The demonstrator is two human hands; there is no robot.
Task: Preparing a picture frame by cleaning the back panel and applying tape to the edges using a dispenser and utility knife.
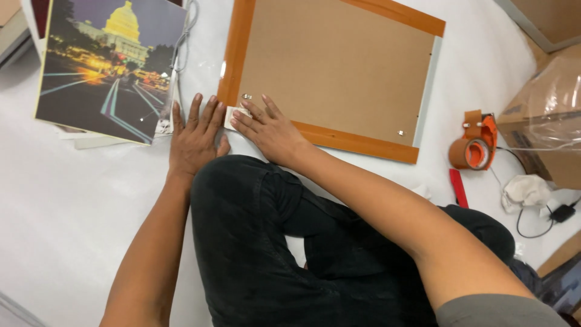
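Beside the frame (333, 72), 2 flat, spread hands (195, 134) (269, 130) press a white pad (233, 115); tape dispenser (475, 145) well apart.

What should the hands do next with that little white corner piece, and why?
Probably press it flat. The white corner piece sits on the frame back's near corner, with the left hand flat beside it and the right hand touching it.

A single head-worn camera is looking steeply down from close above, facing forward over the person's bent knee (254, 206) onto the white floor covering (72, 206), taking in the frame's (339, 66) near edge
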